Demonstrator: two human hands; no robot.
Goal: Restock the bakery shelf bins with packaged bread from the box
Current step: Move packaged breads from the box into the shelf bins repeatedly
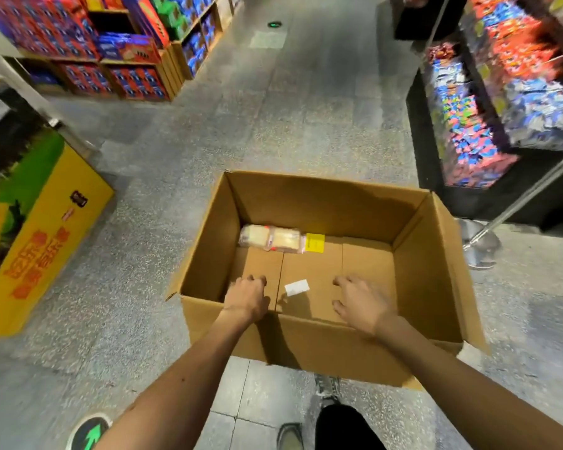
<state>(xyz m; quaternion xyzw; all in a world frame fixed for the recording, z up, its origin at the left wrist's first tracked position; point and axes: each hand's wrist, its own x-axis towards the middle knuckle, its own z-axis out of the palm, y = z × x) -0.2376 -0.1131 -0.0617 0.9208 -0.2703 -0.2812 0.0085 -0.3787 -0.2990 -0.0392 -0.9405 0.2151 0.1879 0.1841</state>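
Observation:
An open cardboard box [325,203] stands on the shop floor in front of me. One clear-wrapped pack of sliced bread [268,238] with a yellow label lies against the box's far wall, left of middle. A small white paper slip [296,286] lies on the box bottom. My left hand [247,297] reaches in over the near wall with fingers loosely curled, holding nothing. My right hand [359,302] hovers inside the box on the right, fingers spread, also holding nothing. Both hands are short of the bread.
A yellow and green display carton [46,228] stands at the left. Wooden crates of blue and red snack boxes [127,63] fill the far left. A black bin rack of colourful packets [475,125] and a metal stanchion base [481,245] stand at the right. My shoes [325,388] are behind the box.

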